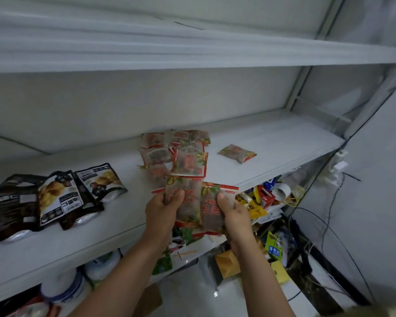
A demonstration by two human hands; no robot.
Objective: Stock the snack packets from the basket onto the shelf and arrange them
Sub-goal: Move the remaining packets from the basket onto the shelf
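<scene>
This looks like a small shop's stockroom or back corner. A long white metal shelf (272, 143) carries batches of identical packaged goods: clear red-printed snack packets (183, 156) and black pouches (55, 197). Below it, a lower shelf is crammed with mixed boxes and packets (263, 197), and loose cables (329, 216) hang along the bare wall.

three black snack bags (55, 197), one lone translucent packet (237, 153), two hands (161, 210)
</scene>
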